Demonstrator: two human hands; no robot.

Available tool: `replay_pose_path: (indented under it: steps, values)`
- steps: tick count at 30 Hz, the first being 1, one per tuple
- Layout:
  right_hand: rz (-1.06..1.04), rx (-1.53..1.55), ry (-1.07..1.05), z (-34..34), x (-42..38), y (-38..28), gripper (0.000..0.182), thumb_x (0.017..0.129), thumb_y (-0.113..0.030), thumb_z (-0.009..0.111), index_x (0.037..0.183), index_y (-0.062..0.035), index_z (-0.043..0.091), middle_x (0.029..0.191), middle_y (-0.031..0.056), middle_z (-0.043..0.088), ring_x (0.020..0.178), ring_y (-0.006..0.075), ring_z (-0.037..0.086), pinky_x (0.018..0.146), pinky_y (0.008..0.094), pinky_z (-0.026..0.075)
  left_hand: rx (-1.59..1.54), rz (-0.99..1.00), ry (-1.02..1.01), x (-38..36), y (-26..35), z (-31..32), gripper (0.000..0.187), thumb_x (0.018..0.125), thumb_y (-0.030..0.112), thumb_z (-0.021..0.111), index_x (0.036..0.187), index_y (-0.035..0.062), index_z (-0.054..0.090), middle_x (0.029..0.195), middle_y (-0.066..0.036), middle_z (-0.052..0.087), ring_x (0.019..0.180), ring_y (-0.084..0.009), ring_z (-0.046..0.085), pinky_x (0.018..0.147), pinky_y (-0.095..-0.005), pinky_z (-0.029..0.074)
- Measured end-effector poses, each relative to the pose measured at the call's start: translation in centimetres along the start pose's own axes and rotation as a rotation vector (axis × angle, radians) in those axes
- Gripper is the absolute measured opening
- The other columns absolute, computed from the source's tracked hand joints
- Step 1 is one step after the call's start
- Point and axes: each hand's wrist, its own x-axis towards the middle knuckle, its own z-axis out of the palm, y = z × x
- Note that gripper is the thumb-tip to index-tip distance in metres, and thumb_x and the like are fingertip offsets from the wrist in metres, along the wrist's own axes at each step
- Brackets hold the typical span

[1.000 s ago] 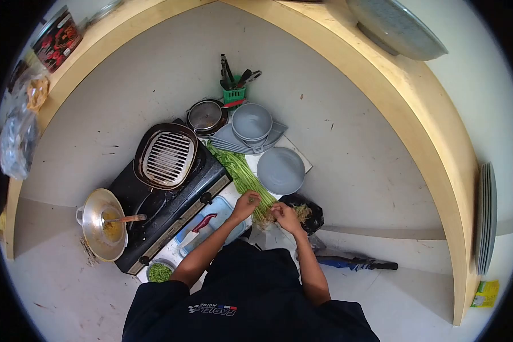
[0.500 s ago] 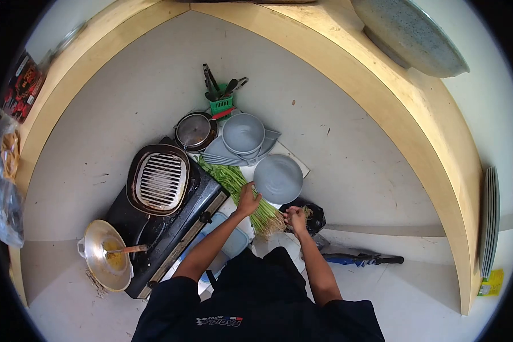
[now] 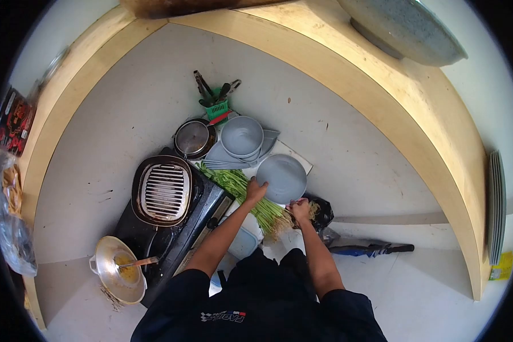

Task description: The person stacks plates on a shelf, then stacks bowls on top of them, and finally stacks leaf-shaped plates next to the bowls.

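Note:
A bundle of leafy greens [image 3: 263, 214] with long pale stalks and brown roots lies between the stove and the stacked dishes. My left hand [image 3: 256, 191] is closed over the stalks near the middle of the bundle, its fingertips close to the rim of a round grey plate [image 3: 281, 178]. To the right of the root ends, my right hand [image 3: 300, 211] has its fingers pinched together; what they hold is too small to make out. Beside that hand, a black plastic bag [image 3: 324, 214] stands with some yellowish root-like scraps [image 3: 313, 210] at its mouth.
On the left is a black stove [image 3: 202, 199] with a grill pan [image 3: 164, 191]; a wok [image 3: 119, 271] with a spatula sits nearby. Grey bowls [image 3: 242, 135], a strainer [image 3: 192, 137] and a green utensil basket [image 3: 217, 108] stand behind. A folded umbrella [image 3: 370, 249] lies right.
The camera view has shifted slightly. My left hand stays on the stalks and has come nearer the plate's rim. My right hand remains by the black bag, its fingers more closed.

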Motion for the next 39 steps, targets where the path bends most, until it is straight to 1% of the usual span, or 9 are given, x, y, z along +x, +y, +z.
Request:
replay_pose_path:
  steps: [2,5,11,16,23,25,31,34,39]
  values:
    - [-0.017,0.13,0.038,-0.1,-0.3,0.5,0.035,0.092,0.004,0.063,0.114,0.0,0.036,0.101,0.0157,0.06,0.084,0.0232,0.068,0.069,0.0367,0.065,0.052,-0.045,-0.015,-0.4,0.2,-0.1,0.07,0.088,0.031,0.075,0.137,-0.0107,0.047,0.129,-0.033,0.055,0.121,-0.0479,0.054,0.106,-0.0501,0.044]
    - [-0.013,0.262,0.028,-0.6,-2.3,-0.5,0.039,0.089,0.008,0.06,0.119,-0.0029,0.037,0.102,0.014,0.059,0.086,0.0215,0.065,0.073,0.0392,0.065,-0.021,-0.054,0.014,-1.7,-0.3,-0.2,0.061,0.09,0.031,0.074,0.13,-0.0089,0.051,0.108,-0.024,0.064,0.103,-0.0389,0.064,0.098,-0.0469,0.05]
    - [-0.159,0.183,-0.005,-4.8,-7.8,-2.2,0.044,0.093,0.007,0.054,0.13,-0.0104,0.039,0.104,0.0087,0.064,0.091,0.0181,0.066,0.078,0.0359,0.062,-0.478,-0.057,-0.102,-8.8,2.9,-2.6,0.038,0.102,0.032,0.064,0.123,0.0015,0.057,0.078,-0.006,0.062,0.075,-0.021,0.064,0.075,-0.0379,0.054]
    - [-0.324,0.157,-0.044,-8.0,-13.4,-6.7,0.043,0.095,0.006,0.051,0.135,-0.0095,0.041,0.109,0.0066,0.069,0.091,0.0133,0.065,0.072,0.0295,0.059,-0.279,0.354,0.076,-13.3,6.2,-3.0,0.047,0.109,0.039,0.048,0.122,-0.0045,0.061,0.096,-0.02,0.069,0.086,-0.0276,0.066,0.085,-0.039,0.05]
    - [-0.446,0.163,-0.023,-11.3,-20.2,-13.1,0.043,0.099,0.004,0.052,0.14,-0.0046,0.04,0.119,0.0105,0.066,0.091,0.0108,0.064,0.073,0.0245,0.052,-0.409,0.39,0.186,-18.8,11.7,-3.2,0.052,0.112,0.037,0.034,0.122,-0.0082,0.057,0.1,-0.022,0.068,0.092,-0.0284,0.065,0.086,-0.0396,0.049]
    - [-0.505,0.156,0.004,-12.7,-21.3,-14.4,0.043,0.1,0.003,0.053,0.141,-0.0034,0.04,0.122,0.0116,0.066,0.092,0.0111,0.064,0.075,0.0256,0.052,-0.522,0.408,0.137,-20.4,12.8,-3.0,0.053,0.113,0.038,0.034,0.127,-0.0088,0.056,0.113,-0.019,0.065,0.104,-0.0246,0.061,0.095,-0.0358,0.045]
    - [-0.727,0.205,-0.067,-16.3,-26.2,-19.1,0.04,0.103,-0.005,0.055,0.141,0.0019,0.044,0.128,0.0166,0.064,0.105,0.0174,0.066,0.091,0.0297,0.052,-0.697,0.494,0.281,-23.3,13.7,-1.1,0.058,0.113,0.041,0.031,0.133,-0.0091,0.053,0.128,-0.018,0.06,0.119,-0.0241,0.056,0.106,-0.0353,0.041]
    - [-0.712,0.216,-0.092,-19.1,-29.8,-21.2,0.042,0.103,-0.009,0.06,0.141,0.0006,0.047,0.128,0.0152,0.065,0.114,0.0175,0.063,0.097,0.0308,0.049,-0.794,0.526,0.402,-23.5,13.1,1.0,0.059,0.112,0.043,0.03,0.136,-0.0068,0.052,0.132,-0.017,0.058,0.122,-0.0249,0.056,0.109,-0.0363,0.04]
    - [-0.883,0.166,-0.089,-25.4,-35.0,-22.1,0.044,0.101,-0.005,0.063,0.141,0.0048,0.048,0.128,0.0177,0.065,0.115,0.02,0.063,0.097,0.032,0.05,-1.145,0.568,0.185,-30.8,20.5,3.6,0.058,0.111,0.042,0.026,0.14,-0.003,0.049,0.138,-0.014,0.056,0.129,-0.0247,0.053,0.112,-0.0392,0.038]
